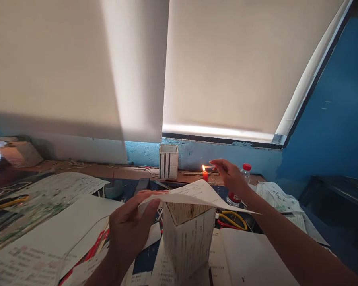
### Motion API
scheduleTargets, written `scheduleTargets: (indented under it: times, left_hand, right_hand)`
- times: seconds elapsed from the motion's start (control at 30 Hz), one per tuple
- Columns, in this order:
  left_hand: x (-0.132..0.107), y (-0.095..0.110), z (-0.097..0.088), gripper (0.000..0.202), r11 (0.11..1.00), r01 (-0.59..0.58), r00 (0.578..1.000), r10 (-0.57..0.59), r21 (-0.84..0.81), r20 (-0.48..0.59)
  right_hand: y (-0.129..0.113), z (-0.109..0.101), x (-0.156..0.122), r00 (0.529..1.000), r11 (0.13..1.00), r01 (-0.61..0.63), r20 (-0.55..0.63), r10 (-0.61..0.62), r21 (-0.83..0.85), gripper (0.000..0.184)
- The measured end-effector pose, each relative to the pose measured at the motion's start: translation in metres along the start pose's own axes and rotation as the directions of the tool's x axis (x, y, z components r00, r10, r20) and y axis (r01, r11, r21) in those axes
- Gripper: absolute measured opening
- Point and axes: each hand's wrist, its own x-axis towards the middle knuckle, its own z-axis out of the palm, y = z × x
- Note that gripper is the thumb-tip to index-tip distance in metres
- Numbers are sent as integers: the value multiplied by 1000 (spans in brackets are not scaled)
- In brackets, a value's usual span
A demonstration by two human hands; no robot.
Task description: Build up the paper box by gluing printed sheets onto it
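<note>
My left hand [131,222] pinches the edge of a printed sheet of paper [197,190] between thumb and fingers. The sheet spreads over the back of an open-topped box covered in printed paper [187,246], which stands upright in front of me. Out ahead, the closed fingers of my right hand [231,178] grip a thin pale stick [209,167]. Its tip is at the flame of a short red candle [205,175]. What the stick is made of I cannot tell.
A second paper-covered box [168,163] stands by the wall. Near my right forearm are a red-capped bottle [246,169] and yellow-handled pliers [234,218]. Papers [62,222] cover the left side, with a small dark pot [113,190] beyond.
</note>
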Motion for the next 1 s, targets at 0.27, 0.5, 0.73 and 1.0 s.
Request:
scheduleTargets:
  times: [0.27, 0.5, 0.73, 1.0]
  left_hand:
    - [3, 12, 7, 15, 991, 13, 998, -4, -137, 68]
    - [3, 12, 9, 12, 980, 7, 998, 5, -200, 55]
    - [5, 18, 10, 30, 954, 69, 995, -46, -293, 83]
    - [5, 14, 9, 32, 959, 64, 995, -40, -277, 89]
  right_hand:
    - [1, 4, 3, 999, 999, -50, 14, 50, -8, 26]
    - [4, 3, 3, 997, 997, -72, 28, 72, 1, 25]
    - [0, 2, 2, 998, 998, -60, 23, 60, -2, 25]
    - [2, 2, 3, 998, 998, -67, 18, 67, 0, 24]
